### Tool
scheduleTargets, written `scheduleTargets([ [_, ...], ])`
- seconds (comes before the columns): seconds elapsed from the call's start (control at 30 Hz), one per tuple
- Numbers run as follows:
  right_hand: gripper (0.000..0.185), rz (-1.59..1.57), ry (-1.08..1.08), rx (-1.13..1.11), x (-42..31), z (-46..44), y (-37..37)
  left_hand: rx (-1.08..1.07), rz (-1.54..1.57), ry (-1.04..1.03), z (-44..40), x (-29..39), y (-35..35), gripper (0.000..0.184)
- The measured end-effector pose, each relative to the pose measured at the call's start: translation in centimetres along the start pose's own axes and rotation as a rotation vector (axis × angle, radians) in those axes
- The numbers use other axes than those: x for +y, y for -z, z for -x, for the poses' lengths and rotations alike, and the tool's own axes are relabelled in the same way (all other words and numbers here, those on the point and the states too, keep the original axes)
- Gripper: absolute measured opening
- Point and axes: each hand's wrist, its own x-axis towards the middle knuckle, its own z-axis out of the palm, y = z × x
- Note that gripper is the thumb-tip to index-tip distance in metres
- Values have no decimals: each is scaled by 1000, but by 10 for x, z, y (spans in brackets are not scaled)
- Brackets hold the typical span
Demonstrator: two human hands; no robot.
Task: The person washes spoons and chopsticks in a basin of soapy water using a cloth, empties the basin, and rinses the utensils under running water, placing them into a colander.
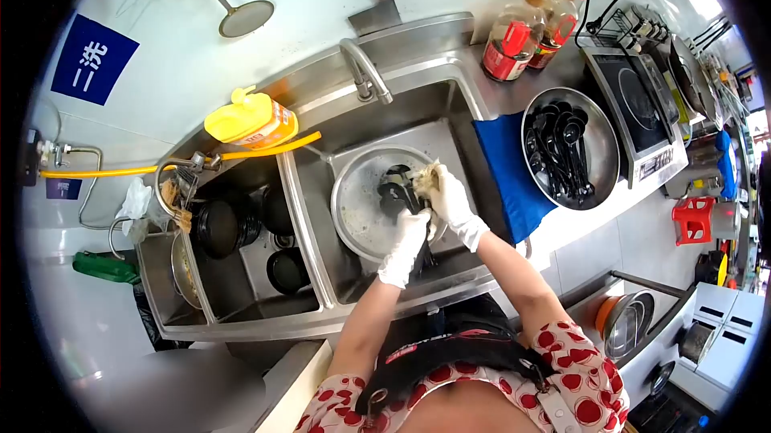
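Both of my hands wear white gloves and work over a round metal basin (347,216) in the sink (313,260). My left hand (408,242) is closed round a black spoon (393,198), its head pointing up and left. Pinched in my right hand (452,202) is a pale, crumpled scrubbing pad (426,180), close beside the spoon. Cloudy liquid covers the basin's bottom. Other dark pieces lie around the spoon, partly hidden by my hands. To the right, a large steel bowl (606,180) holds several black spoons (562,144).
A faucet (365,71) arches over the sink's back. Dark bowls (221,228) sit in the left compartment. A yellow jug (253,120) and a yellow hose (273,148) are behind it. A blue cloth (510,180), sauce bottles (514,39) and an induction cooker (638,104) stand right.
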Motion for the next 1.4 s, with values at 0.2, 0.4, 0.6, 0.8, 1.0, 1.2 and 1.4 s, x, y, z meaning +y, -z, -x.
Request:
scheduleTargets([
  [0.2,19,-28,184,70,40,6,21,-46,-43,104,17,-12,-6,10],
  [0.4,26,-521,-44,48,30,5,71,-206,-206,23,29,-5,11,13],
  [0.6,23,-518,360,-441,-7,-27,80,-346,-583,27,58,0,7,11],
  [0.8,29,-494,59,-111,6,-19,43,-414,-632,-56,68,-11,23,19],
  [1.0,37,-568,-471,-199,-7,-16,80,-326,-594,18,58,-9,19,22],
  [1.2,30,-664,-240,-298,-21,-6,152,-328,-459,-52,57,32,-5,23],
  [1.4,41,-828,-144,-184,13,-18,115,-227,-323,-87,45,44,0,24],
])
